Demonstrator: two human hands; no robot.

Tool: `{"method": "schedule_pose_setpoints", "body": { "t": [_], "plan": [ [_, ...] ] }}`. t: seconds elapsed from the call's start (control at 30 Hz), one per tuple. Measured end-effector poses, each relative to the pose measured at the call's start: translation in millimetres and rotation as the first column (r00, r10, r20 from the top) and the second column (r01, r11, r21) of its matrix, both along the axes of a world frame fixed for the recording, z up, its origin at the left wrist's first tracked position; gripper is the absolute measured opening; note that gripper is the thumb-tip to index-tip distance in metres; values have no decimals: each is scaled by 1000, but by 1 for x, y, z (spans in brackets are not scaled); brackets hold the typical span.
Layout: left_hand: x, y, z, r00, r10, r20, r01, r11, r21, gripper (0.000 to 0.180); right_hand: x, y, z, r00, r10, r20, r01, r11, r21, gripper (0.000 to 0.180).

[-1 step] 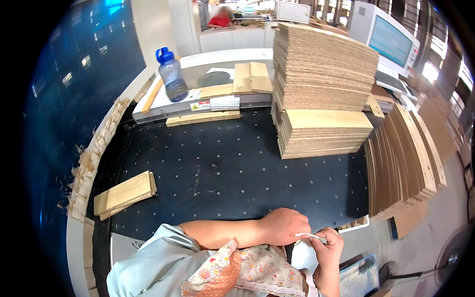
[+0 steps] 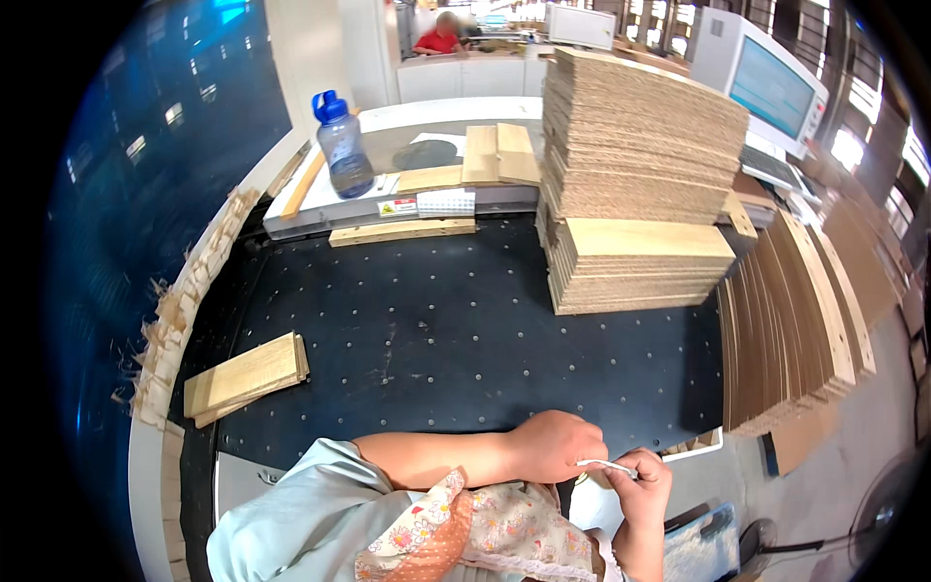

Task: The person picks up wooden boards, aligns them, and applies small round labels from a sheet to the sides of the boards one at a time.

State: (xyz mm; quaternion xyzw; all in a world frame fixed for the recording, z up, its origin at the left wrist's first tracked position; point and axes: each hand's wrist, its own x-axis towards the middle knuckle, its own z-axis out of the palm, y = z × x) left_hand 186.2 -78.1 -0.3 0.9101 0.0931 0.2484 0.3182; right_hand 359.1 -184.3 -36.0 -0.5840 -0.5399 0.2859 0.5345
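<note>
Close to my body, at the near edge of the black table, my left hand (image 2: 557, 446) is closed in a loose fist, its back turned up. A thin white cord (image 2: 607, 465) runs from under its fingers to my right hand (image 2: 644, 488). There the thumb and fingertips pinch the cord's other visible end. Both hands are held close together, with the cord spanning the short gap. My left forearm lies across in front of me, above a flowered apron (image 2: 524, 524). The tips of my left fingers are hidden.
The black dotted table (image 2: 417, 339) carries a small pile of boards (image 2: 247, 376) at left and tall board stacks (image 2: 645, 136) at far right. More boards (image 2: 786, 325) stand at the right edge. A blue bottle (image 2: 344, 150) and a monitor (image 2: 771, 87) are behind. A person (image 2: 438, 37) sits far off.
My view has shifted slightly, so the background sits a little further right. Both hands keep nearly the same pose on the white cord.
</note>
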Motion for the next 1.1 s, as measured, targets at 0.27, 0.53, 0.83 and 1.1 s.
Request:
{"method": "schedule_pose_setpoints", "body": {
  "t": [0.27, 0.53, 0.83, 1.1],
  "plan": [
    [-33, 17, -12, 982, 170, 79, -139, 943, -304, 14, -20, 37, -28, 608, 215, -764, -144, 977, 160, 10],
    [-95, 55, -11, 915, 291, 280, -261, 955, -139, 18, -74, 95, -29, 736, 199, -648, -173, 979, 104, 8],
    [-176, 82, -29, 947, 171, 273, -191, 980, 49, 30, -126, 151, -41, 741, 545, -392, -502, 838, 215, 16],
    [-202, 128, -55, 902, 313, 296, -158, 880, -448, 33, -136, 147, -64, 711, 171, -682, -309, 947, -84, 11]
  ]
}}
